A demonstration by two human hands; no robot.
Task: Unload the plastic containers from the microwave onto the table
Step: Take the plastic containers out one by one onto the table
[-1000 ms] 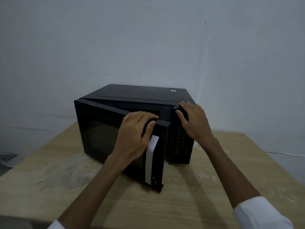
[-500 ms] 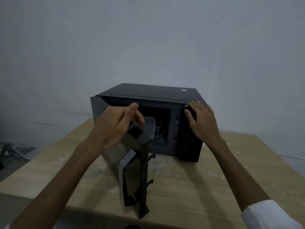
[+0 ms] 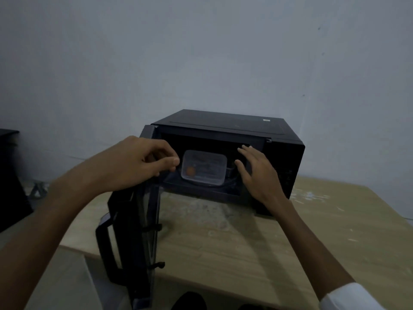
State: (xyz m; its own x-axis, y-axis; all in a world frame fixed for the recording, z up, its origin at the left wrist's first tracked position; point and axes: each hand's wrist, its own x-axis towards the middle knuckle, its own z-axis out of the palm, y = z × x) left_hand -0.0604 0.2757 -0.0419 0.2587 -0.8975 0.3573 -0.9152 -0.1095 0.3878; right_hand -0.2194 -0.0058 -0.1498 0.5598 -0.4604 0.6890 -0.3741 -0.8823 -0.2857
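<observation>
Door (image 3: pixel 136 231): I am now seeing it swung fully out toward lower left of frame, where a second ago it was barely ajar, so the microwave (image 3: pixel 225 139) cavity is standing exposed for unloading. Left hand (image 3: pixel 134 164) is curling loosely at the door's top edge; right hand (image 3: pixel 257 173) is reaching in, fingers spread, grasping nothing. Count: one clear plastic container (image 3: pixel 204 167) showing mid-frame inside, possibly a second behind it; none on the table (image 3: pixel 312 231).

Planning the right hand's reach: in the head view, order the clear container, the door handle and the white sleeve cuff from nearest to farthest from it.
1. Clear container, inside the microwave, just left of the right hand.
2. White sleeve cuff, down its own arm.
3. Door handle, far lower left.
</observation>
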